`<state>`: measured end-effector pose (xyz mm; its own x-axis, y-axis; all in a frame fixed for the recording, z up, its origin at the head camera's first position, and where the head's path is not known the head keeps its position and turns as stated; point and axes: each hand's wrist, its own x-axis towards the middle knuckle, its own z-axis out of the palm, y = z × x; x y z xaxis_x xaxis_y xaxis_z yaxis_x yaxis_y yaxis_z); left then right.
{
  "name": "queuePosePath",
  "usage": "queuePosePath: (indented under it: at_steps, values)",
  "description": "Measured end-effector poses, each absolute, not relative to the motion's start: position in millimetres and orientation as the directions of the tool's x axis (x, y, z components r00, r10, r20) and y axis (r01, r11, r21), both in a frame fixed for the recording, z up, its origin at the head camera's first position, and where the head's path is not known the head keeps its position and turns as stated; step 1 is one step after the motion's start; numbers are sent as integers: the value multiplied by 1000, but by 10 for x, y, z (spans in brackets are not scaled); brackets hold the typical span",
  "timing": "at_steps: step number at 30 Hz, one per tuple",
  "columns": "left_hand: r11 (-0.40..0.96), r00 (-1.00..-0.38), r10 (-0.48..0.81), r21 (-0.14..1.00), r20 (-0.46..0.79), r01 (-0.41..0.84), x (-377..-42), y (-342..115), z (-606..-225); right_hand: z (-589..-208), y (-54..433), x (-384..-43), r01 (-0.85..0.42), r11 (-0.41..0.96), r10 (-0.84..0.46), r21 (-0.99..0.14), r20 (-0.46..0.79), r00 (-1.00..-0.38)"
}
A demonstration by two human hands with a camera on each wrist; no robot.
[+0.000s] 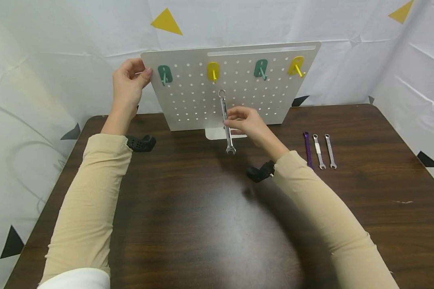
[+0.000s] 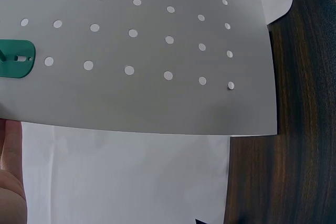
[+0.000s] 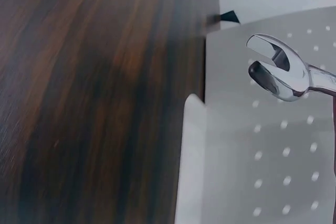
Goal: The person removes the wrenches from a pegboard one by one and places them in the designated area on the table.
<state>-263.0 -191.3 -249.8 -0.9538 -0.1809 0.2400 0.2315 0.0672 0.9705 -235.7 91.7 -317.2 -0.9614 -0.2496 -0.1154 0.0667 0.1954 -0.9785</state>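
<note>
A grey pegboard (image 1: 182,58) stands upright at the back of the table, fitted with two green hooks (image 1: 261,69) and two yellow hooks (image 1: 213,71). My left hand (image 1: 127,86) holds the board's upper left edge between thumb and fingers. In front of the board's middle, my right hand (image 1: 251,124) pinches a silver combination wrench (image 1: 224,106). The wrench hangs nearly upright, ring end up and below the left yellow hook, apart from it. Its open-jaw end (image 3: 296,82) shows large in the right wrist view; the holding fingers are mostly hidden there.
On the table (image 1: 188,208) to the right lie a purple wrench (image 1: 308,148) and two silver wrenches, one (image 1: 318,150) beside the other (image 1: 330,150). The board's white foot (image 1: 213,134) rests on the tabletop. White sheeting (image 1: 76,32) surrounds the table.
</note>
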Motion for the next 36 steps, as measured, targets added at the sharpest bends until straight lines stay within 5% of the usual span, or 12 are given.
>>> queuePosePath:
  at_steps: [36]
  values:
    - [92, -956, -191, 974, 223, 209, -2627, -1912, -2488, -3668, 1998, -2248, 147, 264, -188, -953, -201, -962]
